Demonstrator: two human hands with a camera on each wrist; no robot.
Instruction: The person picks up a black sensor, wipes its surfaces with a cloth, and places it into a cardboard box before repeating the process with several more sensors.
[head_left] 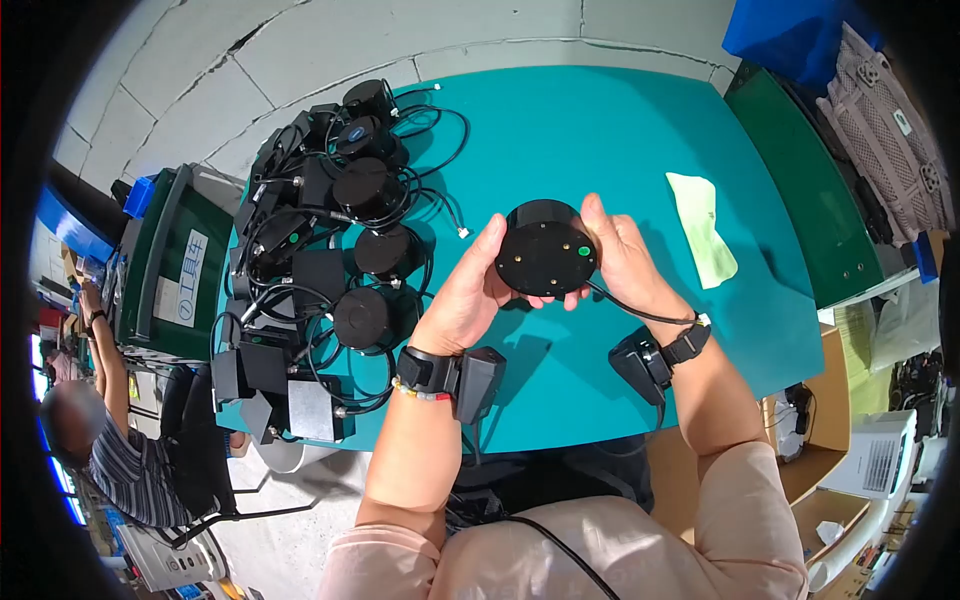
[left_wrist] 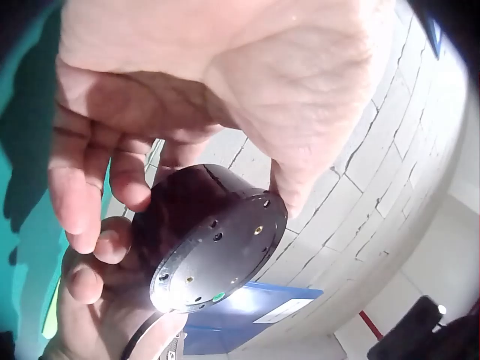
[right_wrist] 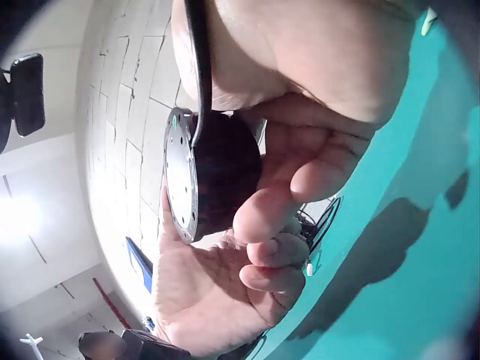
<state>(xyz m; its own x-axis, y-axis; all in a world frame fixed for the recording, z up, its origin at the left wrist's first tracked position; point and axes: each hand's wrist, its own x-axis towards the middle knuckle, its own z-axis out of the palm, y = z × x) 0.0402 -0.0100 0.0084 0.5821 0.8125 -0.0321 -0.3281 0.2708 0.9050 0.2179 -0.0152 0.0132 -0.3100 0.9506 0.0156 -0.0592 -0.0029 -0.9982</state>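
Between both hands, above the green table, is a round black housing [head_left: 547, 250] with its flat face turned up. That face carries small screw holes, brass-coloured spots and a green round sticker [head_left: 584, 251]. My left hand [head_left: 465, 298] grips its left side, the thumb at the rim and the fingers underneath. The right hand [head_left: 628, 262] holds the opposite side the same way. In the left wrist view the housing [left_wrist: 214, 232] shows a deep, rounded body behind the flat face. Its black cable [head_left: 632, 309] runs over the right wrist to a small white connector [head_left: 704, 320].
Many similar round black housings [head_left: 367, 190] and square boxes [head_left: 318, 277] with tangled cables crowd the table's left side. A pale green cloth [head_left: 700, 228] lies at the right. Green crates [head_left: 165, 265] flank the table [head_left: 560, 120]. Another person [head_left: 130, 460] sits far left.
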